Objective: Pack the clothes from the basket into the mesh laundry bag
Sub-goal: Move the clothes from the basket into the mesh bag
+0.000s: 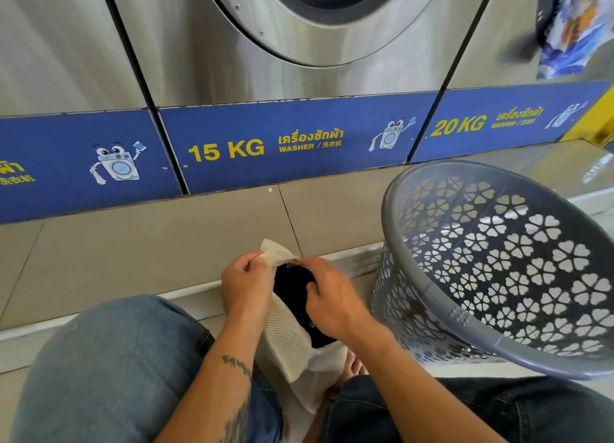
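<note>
Your left hand (244,284) pinches the mesh bag (285,336) rim; your right hand (327,296) grips its far edge over dark clothes (294,289), basket (432,296) just right.

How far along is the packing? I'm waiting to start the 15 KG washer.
Nearly done. The grey perforated plastic basket looks empty, and dark clothing sits inside the white mesh laundry bag. The left hand pinches the bag's top corner; the right hand works at the opening. Closing remains.
</note>
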A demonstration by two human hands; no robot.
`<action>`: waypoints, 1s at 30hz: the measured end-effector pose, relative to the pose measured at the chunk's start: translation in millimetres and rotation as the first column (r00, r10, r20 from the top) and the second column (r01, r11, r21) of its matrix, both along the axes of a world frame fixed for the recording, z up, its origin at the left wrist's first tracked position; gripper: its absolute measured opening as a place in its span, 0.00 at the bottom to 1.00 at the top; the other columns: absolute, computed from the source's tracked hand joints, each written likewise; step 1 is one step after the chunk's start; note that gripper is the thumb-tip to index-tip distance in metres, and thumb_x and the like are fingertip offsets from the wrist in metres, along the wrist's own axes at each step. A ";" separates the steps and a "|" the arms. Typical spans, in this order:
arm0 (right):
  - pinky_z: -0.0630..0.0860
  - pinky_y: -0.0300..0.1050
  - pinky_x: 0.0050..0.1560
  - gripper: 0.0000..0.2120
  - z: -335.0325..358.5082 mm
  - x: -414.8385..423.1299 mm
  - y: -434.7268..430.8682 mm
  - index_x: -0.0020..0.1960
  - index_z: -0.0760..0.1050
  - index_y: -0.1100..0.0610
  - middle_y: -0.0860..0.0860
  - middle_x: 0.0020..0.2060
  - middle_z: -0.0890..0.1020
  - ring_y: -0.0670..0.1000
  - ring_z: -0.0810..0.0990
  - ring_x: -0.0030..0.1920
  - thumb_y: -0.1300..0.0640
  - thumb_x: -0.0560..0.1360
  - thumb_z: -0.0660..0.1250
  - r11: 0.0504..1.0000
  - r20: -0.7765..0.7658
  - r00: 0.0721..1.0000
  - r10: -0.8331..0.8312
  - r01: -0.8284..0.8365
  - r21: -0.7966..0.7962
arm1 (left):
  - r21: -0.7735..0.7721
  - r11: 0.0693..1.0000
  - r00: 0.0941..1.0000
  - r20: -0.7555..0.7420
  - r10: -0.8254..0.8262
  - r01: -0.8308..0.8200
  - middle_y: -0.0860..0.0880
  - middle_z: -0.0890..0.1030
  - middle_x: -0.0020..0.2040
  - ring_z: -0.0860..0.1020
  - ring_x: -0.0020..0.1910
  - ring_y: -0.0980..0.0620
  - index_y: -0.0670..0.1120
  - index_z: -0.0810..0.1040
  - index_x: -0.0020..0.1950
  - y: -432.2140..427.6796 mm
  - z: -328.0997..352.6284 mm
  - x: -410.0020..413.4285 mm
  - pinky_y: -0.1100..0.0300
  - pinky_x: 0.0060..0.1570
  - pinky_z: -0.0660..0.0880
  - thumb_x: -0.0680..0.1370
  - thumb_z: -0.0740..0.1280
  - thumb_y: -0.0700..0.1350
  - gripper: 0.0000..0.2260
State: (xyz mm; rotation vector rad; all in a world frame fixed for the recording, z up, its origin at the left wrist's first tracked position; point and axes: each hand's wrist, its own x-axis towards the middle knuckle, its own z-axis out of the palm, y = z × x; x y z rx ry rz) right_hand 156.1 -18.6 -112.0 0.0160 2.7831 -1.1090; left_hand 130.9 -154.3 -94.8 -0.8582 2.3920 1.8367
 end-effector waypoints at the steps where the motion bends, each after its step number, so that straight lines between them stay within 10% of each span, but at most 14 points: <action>1: 0.66 0.42 0.70 0.24 -9.2 -0.1 -5.6 0.73 0.70 0.52 0.50 0.70 0.74 0.52 0.72 0.69 0.64 0.78 0.57 0.998 0.041 0.998 0.053 -0.051 -0.032 | 0.006 1.000 1.000 -0.003 -0.003 0.003 0.56 0.81 0.43 0.77 0.42 0.53 0.52 0.81 0.47 0.1 0.1 0.6 0.61 0.35 0.70 0.77 0.61 0.40 0.11; 6: 0.56 0.47 0.78 0.26 -68.6 30.2 -19.6 0.77 0.66 0.49 0.48 0.79 0.64 0.53 0.61 0.78 0.61 0.81 0.56 0.977 0.388 0.897 0.213 -0.198 -0.079 | 0.021 1.000 0.999 0.034 0.012 -0.012 0.55 0.79 0.41 0.76 0.40 0.51 0.53 0.80 0.44 -6.6 -1.8 4.4 0.59 0.36 0.70 0.76 0.61 0.39 0.11; 22: 0.64 0.40 0.70 0.23 -62.9 25.2 0.0 0.73 0.73 0.51 0.49 0.73 0.73 0.51 0.69 0.73 0.62 0.79 0.59 0.991 0.344 0.938 0.033 0.013 -0.131 | 0.063 0.996 0.992 0.106 -0.073 0.066 0.48 0.76 0.57 0.74 0.40 0.49 0.53 0.74 0.64 -8.0 1.0 1.3 0.59 0.31 0.67 0.72 0.56 0.35 0.24; 30: 0.58 0.51 0.78 0.28 -72.9 25.6 0.5 0.80 0.60 0.52 0.49 0.79 0.62 0.55 0.61 0.78 0.56 0.81 0.59 0.986 0.372 0.919 0.129 -0.158 0.050 | -0.172 0.915 0.927 0.166 -0.337 0.364 0.48 0.78 0.63 0.78 0.56 0.43 0.52 0.78 0.64 -9.1 -13.4 3.1 0.51 0.56 0.76 0.76 0.60 0.41 0.19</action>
